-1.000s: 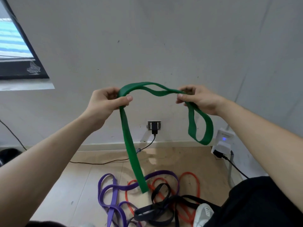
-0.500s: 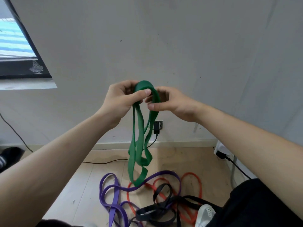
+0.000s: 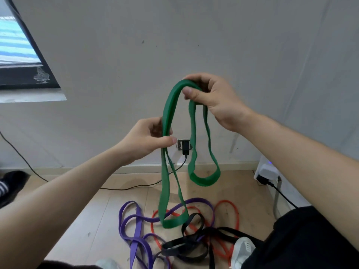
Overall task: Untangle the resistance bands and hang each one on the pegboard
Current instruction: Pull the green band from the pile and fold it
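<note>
A green resistance band (image 3: 167, 121) hangs folded in front of the wall. My right hand (image 3: 211, 100) pinches its top bend, held high. My left hand (image 3: 147, 138) grips the left strands lower down, thumb across them. Two green loops dangle: a long one reaching down over the pile, a shorter one to the right. On the floor lie a purple band (image 3: 136, 230), a red band (image 3: 233, 212) and a black band (image 3: 194, 247), tangled together. No pegboard is in view.
A wall socket with a black plug (image 3: 185, 146) and its cable sit behind the band. A white power adapter (image 3: 267, 171) is plugged in at the right. A white shoe (image 3: 242, 251) and dark trousers are at the bottom right. A dark window frame (image 3: 29, 78) is at the left.
My right hand has risen with the top of the green band while my left hand slid down the strands. The bunched band has spread into two separate hanging loops.
</note>
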Demonstrator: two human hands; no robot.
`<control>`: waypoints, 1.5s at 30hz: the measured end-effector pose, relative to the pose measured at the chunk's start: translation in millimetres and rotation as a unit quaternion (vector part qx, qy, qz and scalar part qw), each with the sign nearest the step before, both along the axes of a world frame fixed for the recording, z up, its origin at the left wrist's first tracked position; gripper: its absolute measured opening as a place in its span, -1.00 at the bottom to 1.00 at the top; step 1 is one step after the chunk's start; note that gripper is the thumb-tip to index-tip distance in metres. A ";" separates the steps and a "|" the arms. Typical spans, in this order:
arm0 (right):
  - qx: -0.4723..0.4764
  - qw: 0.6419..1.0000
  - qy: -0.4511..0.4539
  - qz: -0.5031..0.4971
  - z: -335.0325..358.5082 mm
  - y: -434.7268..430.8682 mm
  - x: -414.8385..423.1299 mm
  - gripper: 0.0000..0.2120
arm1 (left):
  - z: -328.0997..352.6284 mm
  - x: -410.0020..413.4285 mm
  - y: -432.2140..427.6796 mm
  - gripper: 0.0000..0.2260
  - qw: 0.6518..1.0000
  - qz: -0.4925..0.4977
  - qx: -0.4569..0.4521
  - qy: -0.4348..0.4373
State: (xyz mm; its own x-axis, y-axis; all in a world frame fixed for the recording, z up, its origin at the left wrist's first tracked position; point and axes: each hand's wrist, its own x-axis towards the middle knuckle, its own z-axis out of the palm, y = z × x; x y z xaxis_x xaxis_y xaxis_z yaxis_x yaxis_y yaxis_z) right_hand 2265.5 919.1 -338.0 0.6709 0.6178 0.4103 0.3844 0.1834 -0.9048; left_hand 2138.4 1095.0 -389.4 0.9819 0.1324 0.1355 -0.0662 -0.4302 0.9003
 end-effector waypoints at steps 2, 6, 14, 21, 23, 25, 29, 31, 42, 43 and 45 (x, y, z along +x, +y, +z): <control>0.032 0.999 0.018 -0.024 3.1 -6.5 8.0 -0.87 | -5.5 -0.3 0.3 -0.83 1.000 -0.012 0.007 0.022; 0.010 0.998 0.034 -0.056 -3.7 -21.1 28.3 -0.89 | -5.7 2.3 3.9 -0.79 0.999 0.015 -0.020 0.030; -0.213 0.976 0.018 0.043 -23.3 -38.0 32.8 -0.72 | 9.2 10.5 3.0 -0.77 0.991 0.051 -0.111 -0.049; -0.218 0.972 -0.066 0.056 -21.1 -12.4 2.9 -0.73 | 14.4 18.2 -12.9 -0.78 0.993 0.024 -0.093 -0.072; -0.217 0.971 -0.088 0.046 -19.9 -11.7 2.2 -0.72 | 14.7 17.5 -10.4 -0.79 0.991 0.027 -0.105 -0.076; -0.224 0.968 -0.103 0.042 -18.9 -10.6 1.4 -0.68 | 15.1 15.8 -8.7 -0.78 0.991 0.026 -0.106 -0.076; -0.201 0.973 -0.100 0.053 -13.1 -10.0 -2.3 -0.58 | 11.1 11.7 -3.0 -0.74 0.993 0.024 -0.097 -0.068; -0.170 0.978 -0.108 0.049 -10.0 -9.5 -3.3 -0.62 | 7.2 9.8 0.9 -0.66 0.992 0.033 -0.102 -0.065; -0.023 0.998 -0.019 0.057 -1.4 -4.1 -5.3 -0.79 | -46.7 11.4 -18.1 -0.43 0.996 -0.006 -0.080 0.050; -0.004 0.998 0.002 0.060 -0.2 -5.3 -4.7 -0.80 | -51.3 14.0 -22.3 -0.47 0.995 0.000 -0.085 0.054; 0.027 0.997 0.026 0.068 1.2 -6.9 -3.5 -0.81 | -58.1 21.1 -29.3 -0.58 0.994 0.014 -0.099 0.050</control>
State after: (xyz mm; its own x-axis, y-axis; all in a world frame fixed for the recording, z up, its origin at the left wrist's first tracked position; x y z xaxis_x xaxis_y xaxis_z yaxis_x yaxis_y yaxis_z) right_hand 2262.0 912.1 -336.7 0.6034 0.6825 0.4125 0.3064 0.2792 -0.9100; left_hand 2159.5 1065.6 -447.5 0.9847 0.1741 0.0066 0.0366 -0.2440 0.9691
